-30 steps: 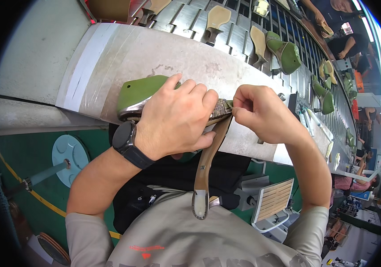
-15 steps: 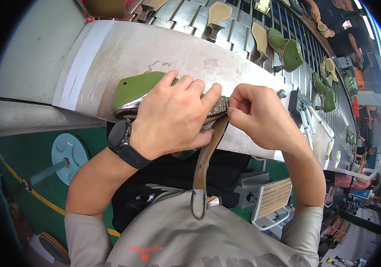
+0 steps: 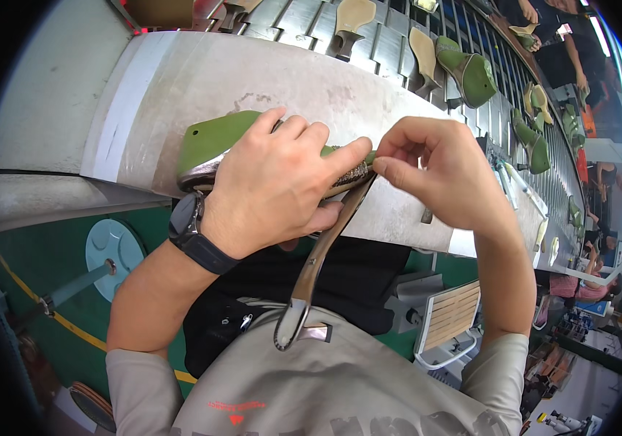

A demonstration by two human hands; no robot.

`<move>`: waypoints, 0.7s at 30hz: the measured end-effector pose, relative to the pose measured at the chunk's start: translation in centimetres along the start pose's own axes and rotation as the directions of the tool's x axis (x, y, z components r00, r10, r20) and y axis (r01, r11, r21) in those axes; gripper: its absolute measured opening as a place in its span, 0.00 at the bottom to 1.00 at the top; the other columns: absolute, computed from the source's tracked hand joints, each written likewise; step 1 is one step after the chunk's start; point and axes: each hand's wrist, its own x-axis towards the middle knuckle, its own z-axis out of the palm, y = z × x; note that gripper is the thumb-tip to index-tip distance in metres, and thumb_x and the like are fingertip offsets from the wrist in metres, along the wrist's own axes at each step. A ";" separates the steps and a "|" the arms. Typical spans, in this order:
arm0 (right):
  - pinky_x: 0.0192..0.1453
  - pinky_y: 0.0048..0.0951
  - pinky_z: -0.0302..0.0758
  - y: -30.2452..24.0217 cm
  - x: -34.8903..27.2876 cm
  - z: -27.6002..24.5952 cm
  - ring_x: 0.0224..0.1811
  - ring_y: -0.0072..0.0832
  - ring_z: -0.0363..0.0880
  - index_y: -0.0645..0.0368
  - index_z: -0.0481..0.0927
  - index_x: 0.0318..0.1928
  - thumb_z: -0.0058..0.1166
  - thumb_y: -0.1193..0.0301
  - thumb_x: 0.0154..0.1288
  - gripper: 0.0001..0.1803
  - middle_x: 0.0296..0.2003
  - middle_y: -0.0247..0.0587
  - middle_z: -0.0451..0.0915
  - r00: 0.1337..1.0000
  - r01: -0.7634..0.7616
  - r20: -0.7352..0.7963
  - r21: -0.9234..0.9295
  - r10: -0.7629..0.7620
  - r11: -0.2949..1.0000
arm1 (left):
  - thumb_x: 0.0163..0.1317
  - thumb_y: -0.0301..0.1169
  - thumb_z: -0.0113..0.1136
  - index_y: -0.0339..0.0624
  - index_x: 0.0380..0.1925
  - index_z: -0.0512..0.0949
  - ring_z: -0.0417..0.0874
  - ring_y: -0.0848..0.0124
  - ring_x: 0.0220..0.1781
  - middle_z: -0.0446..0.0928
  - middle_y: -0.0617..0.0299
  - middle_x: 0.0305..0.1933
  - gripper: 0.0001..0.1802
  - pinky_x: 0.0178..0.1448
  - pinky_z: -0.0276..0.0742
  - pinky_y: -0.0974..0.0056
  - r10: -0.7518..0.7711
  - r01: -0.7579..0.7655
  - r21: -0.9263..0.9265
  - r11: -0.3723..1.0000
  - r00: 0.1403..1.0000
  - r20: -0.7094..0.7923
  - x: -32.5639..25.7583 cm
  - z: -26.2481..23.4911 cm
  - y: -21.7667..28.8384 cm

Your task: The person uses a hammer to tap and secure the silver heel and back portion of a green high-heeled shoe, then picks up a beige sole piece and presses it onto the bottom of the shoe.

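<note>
My left hand (image 3: 278, 174), wearing a black watch, is wrapped over a green shoe last (image 3: 213, 139) lying on its side at the front edge of the bench. Silvery trim runs along the last's rounded end, and a glittery strap (image 3: 354, 174) crosses it beyond my fingers. At that strap's far right end, the thumb and forefinger of my right hand (image 3: 442, 163) are pinched together; the exact bit between them is hidden. A long brown strap-like strip (image 3: 316, 261) hangs from the shoe toward my shirt, its pale tip resting against it.
Pale bench top (image 3: 180, 80) spreads around the shoe. Behind it, a slatted metal conveyor (image 3: 303, 29) carries tan insoles (image 3: 354, 18) and green lasts (image 3: 471, 76). Brushes (image 3: 525, 189) lie to the right. A blue round stool (image 3: 111, 251) stands lower left. Other people work at far right.
The shoe and my left hand have shifted slightly left. The hanging strip has swung left. My right hand has lifted a little, and a small dark piece on the bench below it now shows.
</note>
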 end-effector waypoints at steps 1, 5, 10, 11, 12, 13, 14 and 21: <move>0.37 0.32 0.80 0.2 0.4 -0.3 0.28 0.28 0.82 0.67 0.88 0.37 0.72 0.68 0.63 0.13 0.26 0.43 0.85 0.999 0.009 0.033 0.024 -0.009 1.000 | 0.54 0.45 0.77 0.57 0.68 0.80 0.85 0.57 0.47 0.79 0.59 0.40 0.38 0.69 0.78 0.49 0.004 -0.004 0.002 1.000 1.000 -0.009 0.0 0.0 0.0; 0.34 0.31 0.77 1.1 1.0 0.4 0.26 0.24 0.78 0.67 0.87 0.34 0.75 0.69 0.63 0.13 0.24 0.41 0.83 0.997 0.021 0.074 0.085 -0.027 0.996 | 0.53 0.45 0.78 0.56 0.67 0.80 0.84 0.58 0.47 0.79 0.59 0.40 0.38 0.69 0.78 0.49 0.004 -0.004 -0.008 1.000 1.000 -0.014 0.0 0.3 -0.2; 0.32 0.31 0.74 1.7 2.0 0.1 0.25 0.24 0.77 0.66 0.84 0.32 0.76 0.71 0.62 0.13 0.22 0.40 0.81 0.988 0.083 0.125 0.035 -0.086 0.996 | 0.53 0.44 0.77 0.54 0.66 0.81 0.84 0.57 0.46 0.79 0.58 0.40 0.37 0.68 0.78 0.49 0.000 0.000 -0.015 1.000 1.000 -0.013 0.0 0.5 -0.2; 0.32 0.31 0.74 1.7 2.1 0.1 0.25 0.25 0.77 0.66 0.84 0.31 0.76 0.71 0.61 0.13 0.22 0.41 0.81 0.986 0.085 0.139 0.030 -0.088 0.996 | 0.53 0.44 0.77 0.54 0.66 0.81 0.84 0.57 0.46 0.79 0.58 0.40 0.37 0.68 0.78 0.49 0.000 0.000 -0.017 1.000 1.000 -0.011 0.1 0.5 -0.3; 0.32 0.31 0.75 1.8 2.2 0.1 0.24 0.26 0.77 0.66 0.84 0.31 0.77 0.70 0.61 0.13 0.22 0.41 0.81 0.984 0.086 0.153 0.024 -0.089 0.996 | 0.53 0.44 0.77 0.54 0.66 0.81 0.84 0.57 0.46 0.78 0.58 0.40 0.37 0.68 0.78 0.50 0.000 0.000 -0.018 1.000 1.000 -0.007 0.1 0.5 -0.3; 0.32 0.31 0.75 1.5 2.3 0.0 0.24 0.26 0.77 0.66 0.84 0.31 0.77 0.70 0.61 0.13 0.22 0.41 0.81 0.984 0.085 0.156 0.025 -0.088 0.996 | 0.53 0.44 0.77 0.54 0.65 0.81 0.84 0.57 0.47 0.78 0.58 0.40 0.37 0.68 0.77 0.50 -0.003 0.003 -0.018 1.000 1.000 -0.003 0.0 0.5 -0.3; 0.36 0.30 0.76 0.9 2.3 -0.2 0.28 0.25 0.79 0.65 0.84 0.33 0.77 0.72 0.61 0.12 0.24 0.40 0.82 0.980 0.079 0.184 -0.017 -0.074 0.997 | 0.53 0.44 0.77 0.54 0.65 0.81 0.84 0.57 0.47 0.78 0.58 0.40 0.37 0.68 0.77 0.50 -0.005 0.005 -0.020 1.000 1.000 -0.002 0.0 0.5 -0.4; 0.37 0.43 0.83 0.2 2.9 0.1 0.30 0.46 0.88 0.62 0.86 0.30 0.72 0.74 0.57 0.07 0.24 0.49 0.85 0.874 0.486 0.204 -0.343 -0.441 0.804 | 0.52 0.44 0.78 0.45 0.58 0.81 0.83 0.57 0.48 0.78 0.58 0.40 0.33 0.67 0.77 0.51 -0.007 0.006 -0.049 0.999 1.000 -0.024 0.1 0.7 -0.5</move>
